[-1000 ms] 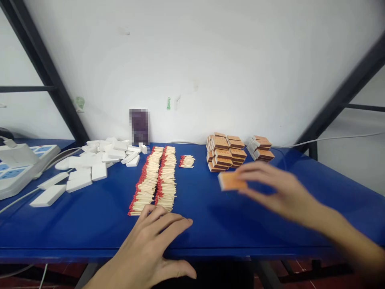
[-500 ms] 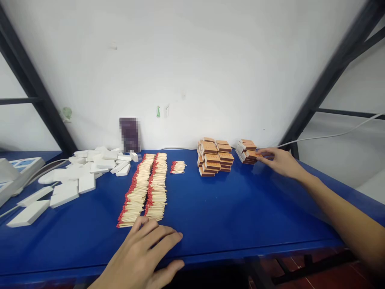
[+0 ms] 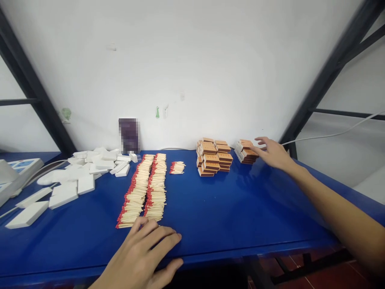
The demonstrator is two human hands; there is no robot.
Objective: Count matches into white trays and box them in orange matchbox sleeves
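My left hand [image 3: 150,251] rests at the table's front edge, fingers spread, holding nothing, just below two long rows of red-headed matches. The left row [image 3: 136,192] and the right row [image 3: 156,188] run away from me side by side. A small cluster of matches [image 3: 178,167] lies to their right. At the back right, my right hand [image 3: 272,152] hovers with fingers apart beside a small stack of matchboxes [image 3: 247,152]; its thumb is close to the top boxes, and I cannot tell whether it touches. A larger stack of orange-brown matchboxes [image 3: 214,156] stands left of that.
On the left, white box trays [image 3: 86,184] lie in a loose heap near a white device [image 3: 25,166]. A pixelated dark panel [image 3: 129,134] leans against the wall [image 3: 210,72]. A cable [image 3: 337,134] runs along the right; dark frame posts flank the blue table [image 3: 240,216].
My right hand has risen slightly from the side of the small matchbox stack, and its fingers have opened. My left hand stays where it was.
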